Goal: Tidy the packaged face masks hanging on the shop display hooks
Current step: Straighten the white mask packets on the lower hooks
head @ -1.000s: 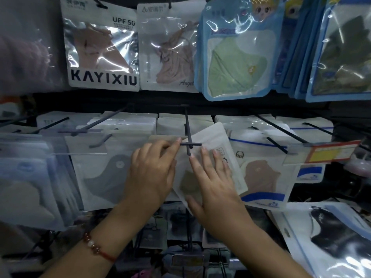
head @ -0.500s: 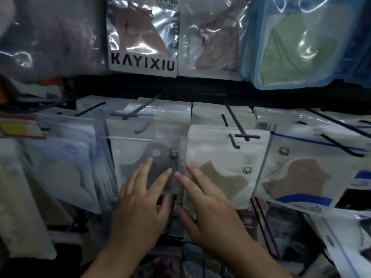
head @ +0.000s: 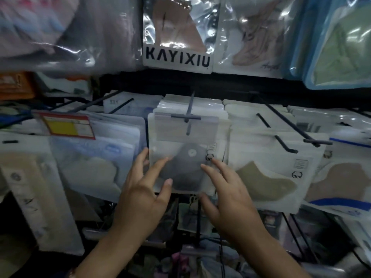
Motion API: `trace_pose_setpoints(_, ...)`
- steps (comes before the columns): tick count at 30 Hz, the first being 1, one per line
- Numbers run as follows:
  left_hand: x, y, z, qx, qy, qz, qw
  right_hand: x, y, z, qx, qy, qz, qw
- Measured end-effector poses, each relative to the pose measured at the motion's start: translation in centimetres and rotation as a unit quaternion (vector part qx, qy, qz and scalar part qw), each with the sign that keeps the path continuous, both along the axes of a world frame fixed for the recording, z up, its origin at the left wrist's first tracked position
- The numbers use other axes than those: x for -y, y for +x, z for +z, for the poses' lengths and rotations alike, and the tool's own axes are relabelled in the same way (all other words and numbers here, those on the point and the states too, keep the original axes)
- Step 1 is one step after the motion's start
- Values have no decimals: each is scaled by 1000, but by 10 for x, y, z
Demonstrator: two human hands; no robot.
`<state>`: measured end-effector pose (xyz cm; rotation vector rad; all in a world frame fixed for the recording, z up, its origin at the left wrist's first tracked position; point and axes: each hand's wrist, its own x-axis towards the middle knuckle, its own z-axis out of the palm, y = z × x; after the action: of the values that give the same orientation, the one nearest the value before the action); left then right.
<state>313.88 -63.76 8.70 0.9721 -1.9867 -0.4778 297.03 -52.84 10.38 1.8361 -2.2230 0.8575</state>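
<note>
Both hands flat against grey mask packet (head: 184, 157), fingers straight, gripping nothing. Left hand (head: 143, 194) on packet's left edge and lower front; thumb tip on bottom corner. Right hand (head: 228, 197) on packet's right lower side, fingertips near printed icons. Packet hangs upright between hands on black hook (head: 188, 115), stack of packets behind it. Olive mask packet (head: 275, 167) just right of right hand. Yellow price tag (head: 66, 126) up left of left hand. KAYIXIU packet (head: 177, 35) above both hands.

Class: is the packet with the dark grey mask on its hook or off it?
On: the grey mask packet hangs from the black hook, which passes through its top.
</note>
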Motion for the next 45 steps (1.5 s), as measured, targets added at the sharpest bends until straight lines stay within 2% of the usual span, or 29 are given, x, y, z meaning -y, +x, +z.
trace_pose_setpoints(4, 1, -2, 4, -10, 29, -21, 999, 4, 0, -1, 21, 7, -25, 999)
trace_pose_setpoints(13, 15, 2, 16, -127, 72, -81, 986, 4, 9, 4, 130, -37, -78, 988)
trace_pose_setpoints(16, 11, 6, 19, -181, 100, -101, 973, 3, 11, 1, 177, -74, -74, 979)
trace_pose_setpoints(19, 8, 8, 24, -226, 173, -136, 949, 2, 13, -3, 228, -104, -74, 965)
trace_pose_setpoints(24, 8, 21, 39, -188, 223, -199, 936, 3, 17, -5, 350, -159, -69, 921)
trace_pose_setpoints(28, 8, 35, 45, -173, 232, -220, 932, 3, 24, 2, 392, -180, -63, 900)
trace_pose_setpoints(36, -11, 59, 53, -207, 306, -323, 872, -17, 34, 15, 546, -164, -60, 819)
trace_pose_setpoints(42, -8, 67, 53, -214, 326, -349, 852, -42, 39, 23, 581, -202, -20, 788)
trace_pose_setpoints(45, -14, 65, 49, -216, 345, -382, 830, -56, 39, 30, 581, -222, -15, 783)
